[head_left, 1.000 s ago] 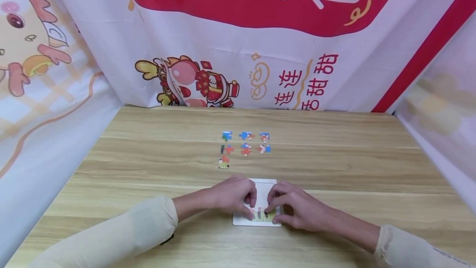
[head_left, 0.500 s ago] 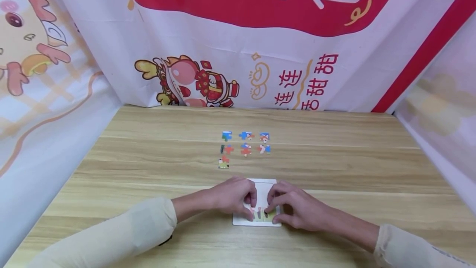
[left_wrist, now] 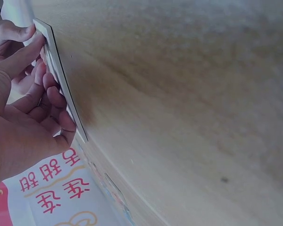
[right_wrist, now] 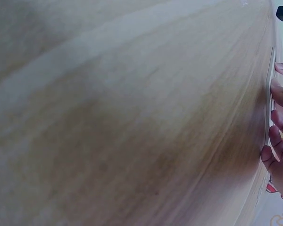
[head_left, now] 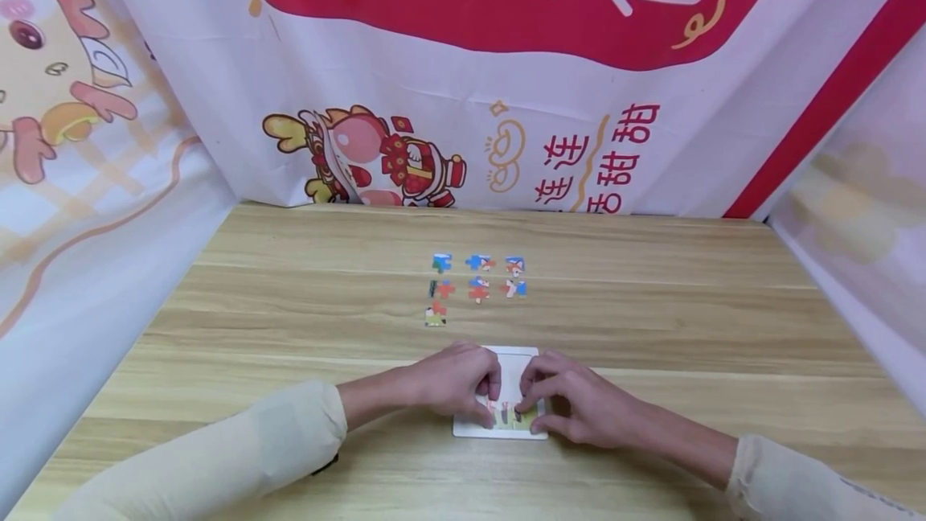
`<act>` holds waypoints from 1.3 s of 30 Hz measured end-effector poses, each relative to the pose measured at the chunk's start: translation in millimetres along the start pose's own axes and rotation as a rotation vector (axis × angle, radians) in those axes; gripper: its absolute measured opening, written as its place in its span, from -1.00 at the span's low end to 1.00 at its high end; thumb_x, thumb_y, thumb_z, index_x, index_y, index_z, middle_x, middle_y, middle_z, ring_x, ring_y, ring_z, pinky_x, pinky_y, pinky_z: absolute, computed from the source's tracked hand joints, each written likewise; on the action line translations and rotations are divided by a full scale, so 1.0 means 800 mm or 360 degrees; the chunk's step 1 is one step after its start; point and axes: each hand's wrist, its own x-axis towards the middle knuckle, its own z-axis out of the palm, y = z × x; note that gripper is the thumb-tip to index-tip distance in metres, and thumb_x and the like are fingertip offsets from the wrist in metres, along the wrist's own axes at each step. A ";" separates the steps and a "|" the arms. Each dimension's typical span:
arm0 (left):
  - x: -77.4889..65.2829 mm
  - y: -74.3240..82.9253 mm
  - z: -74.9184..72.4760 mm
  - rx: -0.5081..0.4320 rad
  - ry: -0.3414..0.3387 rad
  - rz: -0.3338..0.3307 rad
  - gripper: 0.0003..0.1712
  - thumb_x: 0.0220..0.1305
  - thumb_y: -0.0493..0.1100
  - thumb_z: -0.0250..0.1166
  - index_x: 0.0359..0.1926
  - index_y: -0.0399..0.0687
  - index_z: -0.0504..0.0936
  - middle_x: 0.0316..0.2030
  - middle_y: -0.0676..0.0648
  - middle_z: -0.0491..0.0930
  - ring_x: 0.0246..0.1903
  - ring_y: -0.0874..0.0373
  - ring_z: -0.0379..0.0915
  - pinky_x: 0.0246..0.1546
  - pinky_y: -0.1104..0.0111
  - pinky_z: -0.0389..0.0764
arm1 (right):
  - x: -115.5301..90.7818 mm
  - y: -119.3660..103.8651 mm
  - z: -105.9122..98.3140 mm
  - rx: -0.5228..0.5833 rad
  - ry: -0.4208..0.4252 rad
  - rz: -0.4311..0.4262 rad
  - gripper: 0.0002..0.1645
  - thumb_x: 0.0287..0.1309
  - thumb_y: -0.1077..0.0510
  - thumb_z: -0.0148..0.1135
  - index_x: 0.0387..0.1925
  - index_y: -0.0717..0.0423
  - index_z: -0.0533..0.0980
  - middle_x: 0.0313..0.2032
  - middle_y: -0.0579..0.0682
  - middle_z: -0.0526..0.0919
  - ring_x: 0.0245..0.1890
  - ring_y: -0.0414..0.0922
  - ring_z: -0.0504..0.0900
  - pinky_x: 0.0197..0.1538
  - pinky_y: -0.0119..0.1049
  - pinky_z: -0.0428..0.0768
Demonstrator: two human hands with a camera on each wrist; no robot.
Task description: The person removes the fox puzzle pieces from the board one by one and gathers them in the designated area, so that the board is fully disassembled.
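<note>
In the head view a small white puzzle board (head_left: 470, 430) lies flat near the table's front, with puzzle pieces (head_left: 505, 416) along its near side. My left hand (head_left: 452, 380) comes in from the left, its thumb tip on the pieces at the left and its other fingers bent over the board. From the right, my right hand (head_left: 582, 408) touches the pieces with its index finger, its thumb at the board's right edge. Both wrist views show fingertips resting along the board (left_wrist: 61, 77), partly hidden by the fingers. Neither hand lifts a piece.
Beyond the board, several loose jigsaw pieces (head_left: 479, 289) lie in rows on the wooden table (head_left: 651, 288), in blue, orange and green. A printed cloth (head_left: 448, 79) hangs behind the table, with more cloth at both sides.
</note>
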 end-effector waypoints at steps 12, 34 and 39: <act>0.001 0.003 -0.001 -0.0151 -0.0015 -0.0018 -0.69 0.01 -0.28 0.65 -0.50 -0.03 0.60 -0.54 0.10 0.52 -0.47 0.35 0.35 -0.37 0.50 0.43 | 0.000 0.002 0.002 0.0021 0.0010 0.0000 -0.78 0.12 0.15 0.57 -0.16 -0.09 0.78 -0.09 -0.24 0.59 -0.05 -0.27 0.48 0.05 -0.28 0.58; 0.001 -0.010 -0.018 -0.0510 -0.0113 0.0142 -0.85 0.25 -0.47 0.39 -0.37 -0.19 0.66 -0.47 0.09 0.56 -0.46 0.35 0.39 -0.37 0.53 0.45 | 0.000 0.005 0.004 0.0087 0.0006 0.0045 -0.78 0.09 0.15 0.58 -0.18 -0.10 0.77 -0.07 -0.21 0.61 -0.02 -0.25 0.51 0.09 -0.25 0.60; 0.001 -0.012 -0.025 -0.0420 -0.0018 0.0104 -0.85 0.28 -0.39 0.40 -0.36 -0.11 0.64 -0.44 0.09 0.54 -0.40 0.30 0.39 -0.33 0.50 0.46 | 0.000 0.005 0.003 0.0094 -0.0008 0.0059 -0.74 0.08 0.16 0.58 -0.14 -0.11 0.78 -0.07 -0.23 0.61 -0.01 -0.25 0.51 0.10 -0.24 0.59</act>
